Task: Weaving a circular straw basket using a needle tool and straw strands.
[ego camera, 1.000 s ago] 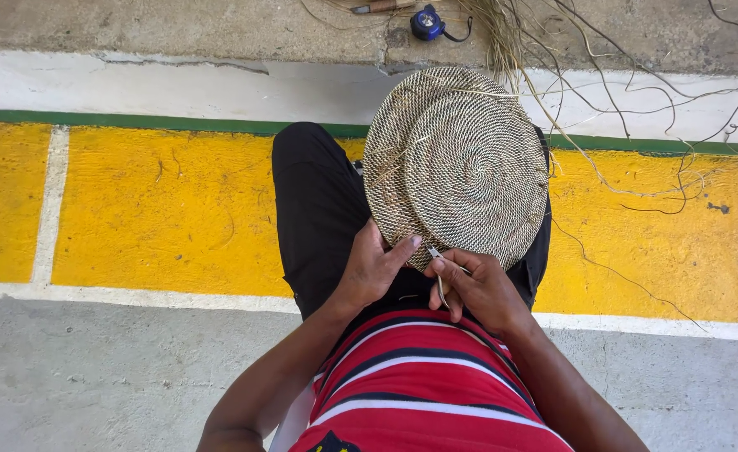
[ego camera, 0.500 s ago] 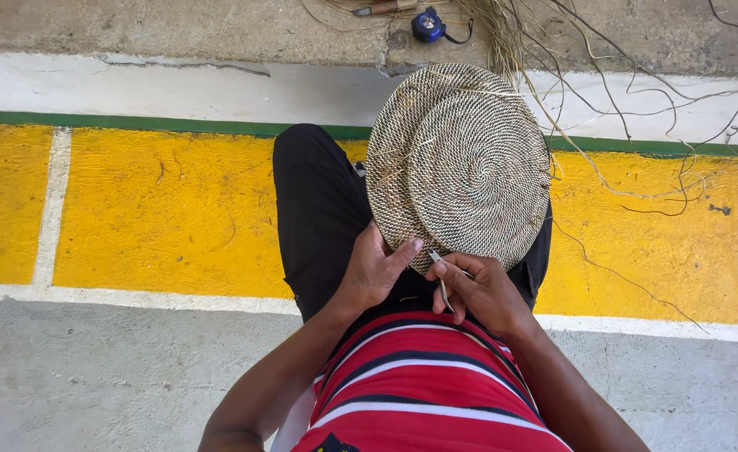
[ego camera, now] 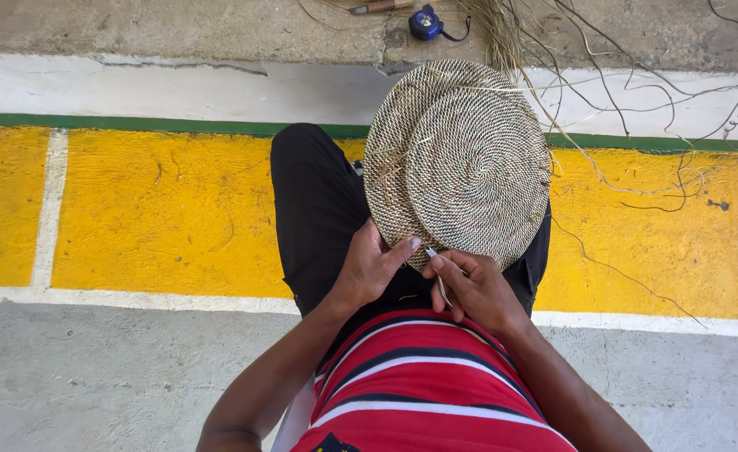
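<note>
A round woven basket (ego camera: 461,163), pale and dark fibres in a spiral, rests on my lap over black trousers (ego camera: 319,201). My left hand (ego camera: 371,268) grips its near rim, thumb on top. My right hand (ego camera: 474,289) pinches a thin metal tool (ego camera: 438,280) whose tip meets the same rim, right beside the left thumb. Loose fibre strands run from the basket's top toward the right.
A yellow painted floor band (ego camera: 160,209) with green and white edge lines lies under my legs. On the concrete step behind are a blue tape measure (ego camera: 426,23), a wooden-handled tool (ego camera: 377,7) and a heap of loose fibres (ego camera: 637,67).
Both hands stay at the basket's near rim. The right hand's fingers have shifted slightly at the rim, and the basket has barely moved.
</note>
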